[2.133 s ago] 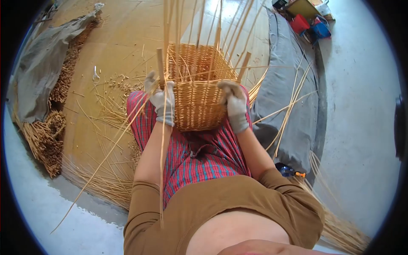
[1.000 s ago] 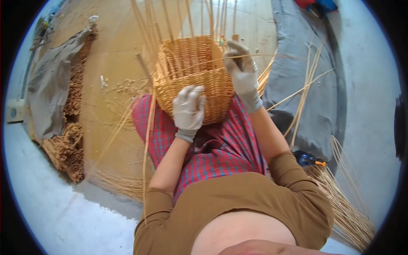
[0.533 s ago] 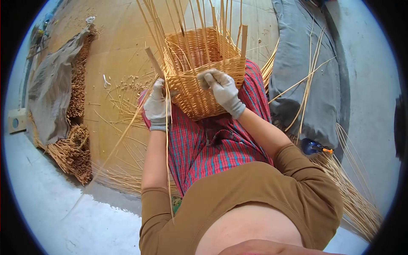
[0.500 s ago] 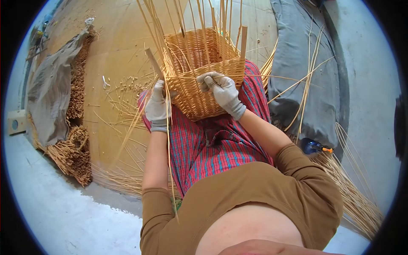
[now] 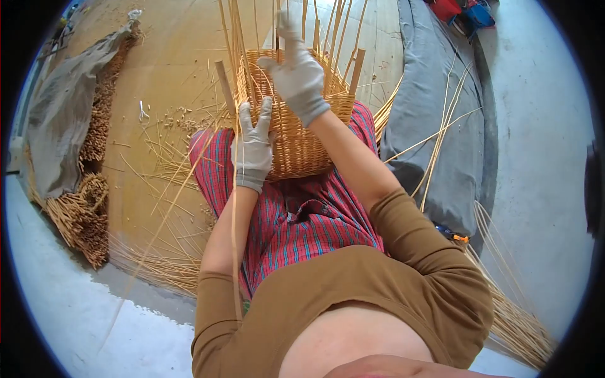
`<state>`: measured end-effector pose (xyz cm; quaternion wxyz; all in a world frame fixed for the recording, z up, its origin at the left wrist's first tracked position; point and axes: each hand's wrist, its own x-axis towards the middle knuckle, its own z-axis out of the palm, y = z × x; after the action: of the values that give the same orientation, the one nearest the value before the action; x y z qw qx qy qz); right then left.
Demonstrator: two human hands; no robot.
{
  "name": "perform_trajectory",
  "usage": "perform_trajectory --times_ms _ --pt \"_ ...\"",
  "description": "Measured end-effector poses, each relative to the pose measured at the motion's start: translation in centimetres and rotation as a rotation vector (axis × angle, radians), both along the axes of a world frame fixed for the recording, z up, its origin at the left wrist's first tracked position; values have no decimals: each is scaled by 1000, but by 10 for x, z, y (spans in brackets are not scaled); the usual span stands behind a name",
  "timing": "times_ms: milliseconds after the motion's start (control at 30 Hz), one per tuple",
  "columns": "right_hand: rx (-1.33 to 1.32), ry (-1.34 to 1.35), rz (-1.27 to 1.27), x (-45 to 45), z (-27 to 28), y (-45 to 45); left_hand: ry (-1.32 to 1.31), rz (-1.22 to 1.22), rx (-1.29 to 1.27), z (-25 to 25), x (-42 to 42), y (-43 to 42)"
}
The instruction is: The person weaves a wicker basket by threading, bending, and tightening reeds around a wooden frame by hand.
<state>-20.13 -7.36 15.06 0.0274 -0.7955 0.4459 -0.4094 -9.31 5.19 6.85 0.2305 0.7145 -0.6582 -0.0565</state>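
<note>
A woven wicker basket (image 5: 301, 148) rests on the lap, on red checked cloth (image 5: 287, 236). Tall upright canes (image 5: 236, 38) and thicker wooden stakes (image 5: 357, 70) rise from its rim. My left hand (image 5: 253, 146), in a pale glove, lies against the basket's near left side, thumb and fingers apart. My right hand (image 5: 296, 75), also gloved, is raised over the basket among the canes, its fingers spread and slightly blurred. Nothing shows in its grasp. A long strand (image 5: 235, 252) hangs down from beside my left hand across the left forearm.
Bundled canes (image 5: 82, 217) under grey cloth (image 5: 63, 120) lie at the left. Loose canes and offcuts (image 5: 167, 151) are scattered on the board. More canes rest on grey fabric (image 5: 428, 120) at the right, with a thick cane bundle (image 5: 517, 327) at lower right. Red and blue objects (image 5: 476, 16) stand at top right.
My right hand has left the near rim and moved up over the basket, its fingers opening. My left hand has shifted right along the basket's side. The basket appears slightly turned and lower in view.
</note>
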Motion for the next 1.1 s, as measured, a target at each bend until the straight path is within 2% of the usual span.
perform_trajectory --times_ms 67,133,200,233,300,333,400,500,567,600,667,700,733,800,867,900,933,967,1000,1033,1067,1100 --pt "-83 -555 193 -29 -7 8 -34 -16 7 -1 2 1" --pt "296 -540 -43 -86 -62 38 -23 3 -52 1 -4 -2" --pt "521 -806 -12 -114 -111 62 -138 -100 -467 8 -23 -10" --pt "528 -788 -30 -117 -96 61 -61 -187 -405 23 -36 -15" --pt "140 -406 29 -97 -40 43 -10 -148 -282 13 -66 -19" --pt "143 -411 26 -86 -30 28 30 -98 -178 6 -74 -24" --pt "105 -541 177 -68 -18 2 -17 -64 -127 -3 -77 -29" --pt "70 -595 40 -115 -25 35 -115 -83 -97 5 -75 -35" --pt "441 -800 -130 -177 -104 59 -151 -35 88 12 -85 -36" --pt "443 -793 -137 -173 -98 76 -143 -39 92 9 -85 -36" --pt "459 -923 -233 -145 -74 111 75 -84 -143 0 -76 -31" --pt "478 -932 -232 -133 -65 121 459 -151 -377 0 -68 -25" --pt "578 -769 -14 -118 -57 123 436 -143 -377 -7 -56 -16" --pt "667 -523 354 -91 -64 131 572 105 -570 -32 -22 3" --pt "602 -281 548 -61 -44 142 1165 494 -484 -29 7 6" --pt "617 -233 587 -46 -36 145 1102 427 -686 -22 17 3" --pt "633 -183 622 -34 -32 148 1100 441 -698 -23 25 -1" --pt "633 -175 634 -22 -34 146 1053 354 -716 -24 32 -4" --pt "482 -121 610 -12 -35 143 1006 266 -729 -24 37 -5" --pt "331 -69 583 -5 -36 141 1180 228 -667 -27 38 -3" --pt "327 -66 590 2 -23 142 1180 232 -676 -26 40 4" --pt "315 12 528 9 -9 142 886 190 -578 -24 43 12"
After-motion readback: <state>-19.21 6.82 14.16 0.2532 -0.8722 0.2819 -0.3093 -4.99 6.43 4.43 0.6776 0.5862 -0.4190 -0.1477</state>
